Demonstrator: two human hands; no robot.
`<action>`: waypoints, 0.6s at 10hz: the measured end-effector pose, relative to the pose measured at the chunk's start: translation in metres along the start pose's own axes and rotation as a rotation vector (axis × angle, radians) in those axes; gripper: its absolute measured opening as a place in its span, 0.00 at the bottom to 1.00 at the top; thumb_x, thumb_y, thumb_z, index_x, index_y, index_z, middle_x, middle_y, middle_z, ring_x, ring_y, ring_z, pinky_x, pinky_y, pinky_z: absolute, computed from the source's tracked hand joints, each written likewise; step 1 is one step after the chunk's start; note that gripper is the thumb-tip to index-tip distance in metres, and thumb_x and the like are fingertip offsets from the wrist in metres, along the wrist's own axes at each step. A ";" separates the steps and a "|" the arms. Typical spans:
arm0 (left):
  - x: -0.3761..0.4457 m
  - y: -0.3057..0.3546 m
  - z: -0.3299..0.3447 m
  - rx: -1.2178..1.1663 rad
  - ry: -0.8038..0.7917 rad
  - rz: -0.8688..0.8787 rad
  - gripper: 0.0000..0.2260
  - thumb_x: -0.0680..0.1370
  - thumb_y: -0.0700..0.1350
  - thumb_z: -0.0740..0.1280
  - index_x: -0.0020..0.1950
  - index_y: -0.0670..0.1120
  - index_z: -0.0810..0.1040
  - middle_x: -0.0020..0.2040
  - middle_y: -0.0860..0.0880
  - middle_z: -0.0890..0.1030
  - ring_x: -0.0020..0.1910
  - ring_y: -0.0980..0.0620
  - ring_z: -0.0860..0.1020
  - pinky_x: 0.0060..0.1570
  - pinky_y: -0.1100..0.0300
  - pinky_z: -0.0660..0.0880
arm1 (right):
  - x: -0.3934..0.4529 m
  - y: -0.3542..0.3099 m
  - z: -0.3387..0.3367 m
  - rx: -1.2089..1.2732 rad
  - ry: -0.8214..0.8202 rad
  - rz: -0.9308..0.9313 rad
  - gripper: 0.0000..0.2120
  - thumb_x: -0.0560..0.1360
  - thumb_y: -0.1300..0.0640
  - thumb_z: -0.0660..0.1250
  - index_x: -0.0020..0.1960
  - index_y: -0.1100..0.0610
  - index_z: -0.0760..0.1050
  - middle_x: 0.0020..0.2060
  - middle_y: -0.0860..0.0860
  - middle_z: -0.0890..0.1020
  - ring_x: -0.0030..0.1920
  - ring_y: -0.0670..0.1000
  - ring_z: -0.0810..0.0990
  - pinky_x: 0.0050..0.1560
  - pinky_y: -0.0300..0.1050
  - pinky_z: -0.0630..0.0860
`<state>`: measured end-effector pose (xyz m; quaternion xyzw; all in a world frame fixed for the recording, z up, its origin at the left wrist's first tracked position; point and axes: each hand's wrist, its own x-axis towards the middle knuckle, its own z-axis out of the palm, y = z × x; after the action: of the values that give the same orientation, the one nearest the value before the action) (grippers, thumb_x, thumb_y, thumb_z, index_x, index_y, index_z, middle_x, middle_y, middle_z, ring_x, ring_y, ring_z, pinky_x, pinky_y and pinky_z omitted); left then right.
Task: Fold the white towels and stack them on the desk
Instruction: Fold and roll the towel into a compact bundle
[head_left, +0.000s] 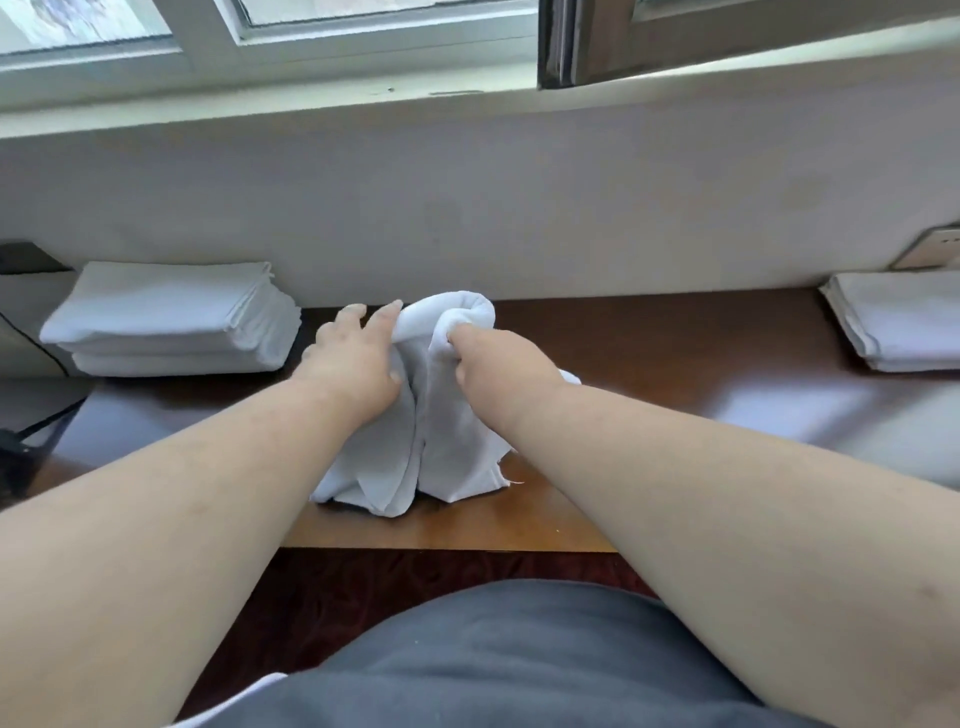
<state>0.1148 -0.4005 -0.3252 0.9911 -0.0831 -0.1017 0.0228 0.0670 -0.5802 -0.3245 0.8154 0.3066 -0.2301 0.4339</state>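
Observation:
A crumpled white towel (441, 447) hangs bunched over the middle of the brown desk (675, 364), its lower edge lying on the wood. My right hand (498, 364) grips the towel's top with curled fingers. My left hand (358, 358) is against the towel's left side, its fingers fairly straight and reaching forward, the thumb side pressed into the cloth. A stack of folded white towels (171, 317) sits at the desk's far left by the wall. More folded white towels (898, 322) lie at the far right.
The desk runs along a white wall under a window sill (311, 104). A wall socket plate (930, 249) is at the right. Dark objects with a cord (31, 441) sit at the left edge. The desk's front edge (441, 540) is close to my body.

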 end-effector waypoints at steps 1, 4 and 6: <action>-0.001 0.020 0.003 0.023 0.048 0.372 0.40 0.72 0.51 0.67 0.78 0.60 0.48 0.80 0.54 0.49 0.76 0.54 0.48 0.71 0.60 0.45 | -0.005 0.006 -0.006 0.825 0.335 0.343 0.14 0.72 0.57 0.54 0.54 0.49 0.72 0.42 0.47 0.71 0.46 0.52 0.75 0.44 0.45 0.71; 0.046 0.058 -0.009 0.260 0.192 0.576 0.07 0.78 0.51 0.62 0.50 0.59 0.79 0.51 0.56 0.77 0.52 0.50 0.71 0.55 0.55 0.70 | 0.006 0.000 0.060 1.297 0.634 0.505 0.15 0.75 0.51 0.60 0.62 0.42 0.68 0.36 0.45 0.77 0.34 0.52 0.76 0.33 0.45 0.68; 0.062 0.075 -0.004 0.140 0.170 0.543 0.08 0.79 0.50 0.62 0.49 0.65 0.74 0.59 0.56 0.73 0.58 0.49 0.67 0.54 0.59 0.63 | -0.014 -0.004 0.127 1.588 0.219 0.500 0.02 0.72 0.53 0.63 0.42 0.49 0.74 0.37 0.46 0.79 0.40 0.51 0.78 0.38 0.45 0.70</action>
<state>0.1633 -0.4847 -0.3290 0.9366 -0.3500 -0.0022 -0.0123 0.0403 -0.6903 -0.3838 0.9402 -0.0958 -0.1942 -0.2629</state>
